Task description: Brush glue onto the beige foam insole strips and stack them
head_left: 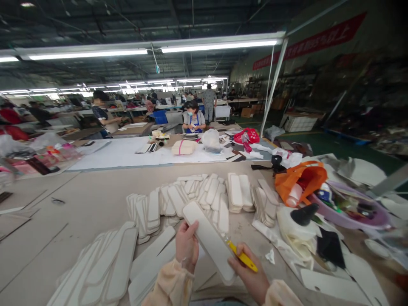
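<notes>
Here, we see a pale strip (208, 240) slanting over the worktop (98, 191), gripped at its left edge by the left hand (187, 246), thumb on top, while the right hand (251, 272) has its fingers curled around a yellow-handled tool (244, 257) at the strip's lower right edge.

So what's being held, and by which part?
Left grip holds a pale panel by its left edge; right grip holds a tool by its yellow handle, fingers apparently touching the panel.
</notes>
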`<state>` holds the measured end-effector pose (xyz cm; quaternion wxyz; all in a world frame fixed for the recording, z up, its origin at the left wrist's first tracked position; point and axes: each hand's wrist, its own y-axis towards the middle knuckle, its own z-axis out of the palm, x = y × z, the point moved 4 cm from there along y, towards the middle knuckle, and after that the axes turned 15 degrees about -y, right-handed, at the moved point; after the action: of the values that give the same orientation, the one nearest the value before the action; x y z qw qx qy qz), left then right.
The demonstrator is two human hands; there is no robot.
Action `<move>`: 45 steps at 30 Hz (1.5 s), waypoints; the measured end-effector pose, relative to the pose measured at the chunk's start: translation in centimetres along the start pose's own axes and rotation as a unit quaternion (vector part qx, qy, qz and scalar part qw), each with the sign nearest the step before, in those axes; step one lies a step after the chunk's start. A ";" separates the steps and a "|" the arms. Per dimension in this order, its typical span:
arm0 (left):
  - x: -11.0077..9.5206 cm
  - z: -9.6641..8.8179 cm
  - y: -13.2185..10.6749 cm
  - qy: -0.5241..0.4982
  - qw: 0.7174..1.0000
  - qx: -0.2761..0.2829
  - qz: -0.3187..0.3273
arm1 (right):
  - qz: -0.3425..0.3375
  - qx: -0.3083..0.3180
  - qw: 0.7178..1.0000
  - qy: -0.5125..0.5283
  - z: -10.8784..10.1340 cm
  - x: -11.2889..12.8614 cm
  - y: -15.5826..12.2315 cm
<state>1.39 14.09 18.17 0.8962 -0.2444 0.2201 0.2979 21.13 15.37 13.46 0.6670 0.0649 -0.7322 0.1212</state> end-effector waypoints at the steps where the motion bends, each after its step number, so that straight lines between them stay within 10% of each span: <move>1: 0.0 0.0 0.0 0.000 1.000 0.000 0.003 | -0.002 0.002 1.000 -0.003 0.0 0.0 0.0; 25: 0.0 -0.1 1.4 -0.020 0.998 -0.047 -0.031 | 0.026 0.052 0.998 -0.018 -0.2 0.3 0.4; 45: 3.1 -1.6 1.0 -0.021 0.986 -0.065 -0.149 | 0.028 -0.028 0.999 -0.019 0.4 -0.9 0.4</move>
<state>2.63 15.24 14.93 0.9172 -0.3260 0.1422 0.1797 20.76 15.60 12.55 0.6512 0.0273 -0.7492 0.1180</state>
